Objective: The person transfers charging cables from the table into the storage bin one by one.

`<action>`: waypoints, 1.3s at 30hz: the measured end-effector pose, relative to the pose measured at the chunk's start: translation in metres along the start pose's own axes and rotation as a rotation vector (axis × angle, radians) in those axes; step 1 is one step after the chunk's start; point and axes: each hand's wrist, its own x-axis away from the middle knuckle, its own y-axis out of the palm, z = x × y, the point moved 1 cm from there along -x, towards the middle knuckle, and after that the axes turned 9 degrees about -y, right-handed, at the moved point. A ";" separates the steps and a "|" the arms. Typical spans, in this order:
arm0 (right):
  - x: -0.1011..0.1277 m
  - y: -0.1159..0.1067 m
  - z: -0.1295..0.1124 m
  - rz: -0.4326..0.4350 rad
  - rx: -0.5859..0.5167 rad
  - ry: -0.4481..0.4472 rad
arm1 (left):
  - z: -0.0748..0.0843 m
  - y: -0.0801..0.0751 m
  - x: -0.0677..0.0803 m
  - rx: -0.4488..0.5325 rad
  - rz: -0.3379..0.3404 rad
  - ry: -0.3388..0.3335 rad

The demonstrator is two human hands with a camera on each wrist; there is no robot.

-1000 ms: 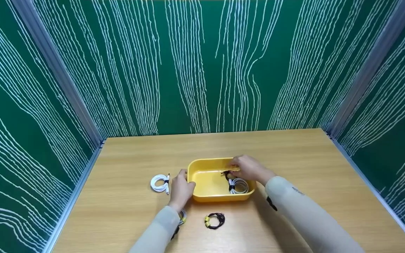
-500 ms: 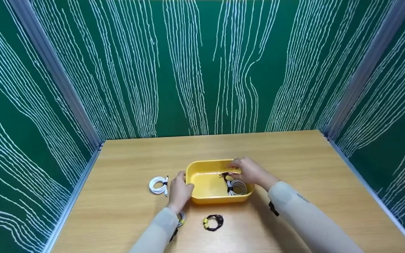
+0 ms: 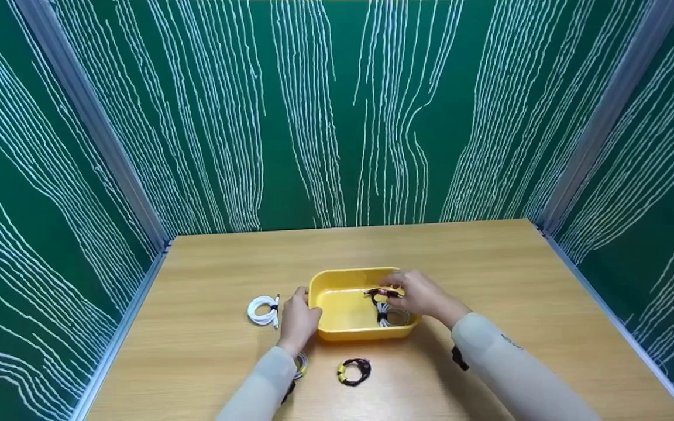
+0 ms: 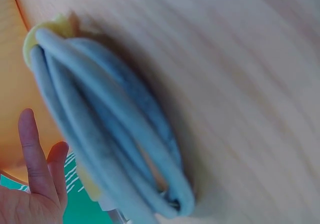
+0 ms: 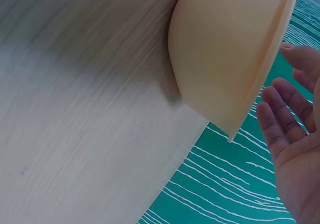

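A yellow tray (image 3: 354, 334) stands on the wooden table. Inside its right end lies a coiled pale cable (image 3: 394, 318) bound with a black tie. My right hand (image 3: 422, 295) hovers over that coil, near the cable's dark ends at the fingertips. The right wrist view shows the right hand (image 5: 295, 149) with relaxed, spread fingers beside the tray's outer wall (image 5: 225, 49). My left hand (image 3: 299, 318) rests against the tray's left rim. In the left wrist view the fingers (image 4: 35, 154) are straight, and a grey coiled cable (image 4: 110, 134) lies under the wrist.
A white coiled cable (image 3: 262, 308) lies left of the tray. A black coil with a yellow tie (image 3: 354, 370) sits in front of it. The grey coil (image 3: 301, 365) peeks out under my left sleeve. Green patterned walls enclose the table (image 3: 518, 263) on three sides.
My right hand has drifted slightly toward me over the coil in the tray. The left hand stays at the tray's left rim.
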 end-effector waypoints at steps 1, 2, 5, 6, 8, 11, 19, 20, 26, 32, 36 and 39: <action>0.000 0.001 0.000 0.002 -0.012 0.010 | 0.010 -0.004 0.005 -0.011 -0.005 -0.037; 0.001 0.001 0.000 0.004 -0.018 0.021 | 0.010 -0.004 0.004 -0.010 -0.010 -0.042; 0.003 0.004 -0.001 0.010 -0.028 0.029 | 0.011 -0.004 0.004 -0.018 -0.019 -0.048; 0.004 0.005 -0.002 0.012 -0.029 0.027 | 0.011 -0.004 0.004 -0.020 -0.017 -0.045; 0.005 0.006 -0.003 0.015 -0.031 0.011 | 0.011 -0.005 0.004 -0.025 -0.017 -0.045; 0.007 0.008 -0.006 0.025 -0.033 -0.027 | 0.012 -0.006 0.005 -0.022 -0.011 -0.042; 0.013 0.012 -0.015 0.039 -0.036 -0.102 | 0.012 -0.008 0.006 -0.012 -0.005 -0.029; 0.014 0.013 -0.016 0.038 -0.041 -0.100 | 0.011 -0.007 0.005 -0.007 -0.006 -0.024; 0.021 0.018 -0.019 0.077 -0.024 -0.174 | -0.019 0.009 -0.016 -0.028 0.027 0.000; 0.028 0.022 -0.025 0.091 -0.044 -0.173 | -0.031 0.016 -0.021 -0.031 0.041 0.041; 0.032 0.023 -0.031 0.093 -0.044 -0.181 | -0.010 0.003 -0.005 -0.016 0.034 0.053; 0.035 0.025 -0.034 0.085 -0.050 -0.184 | 0.004 -0.003 0.005 -0.018 0.026 0.032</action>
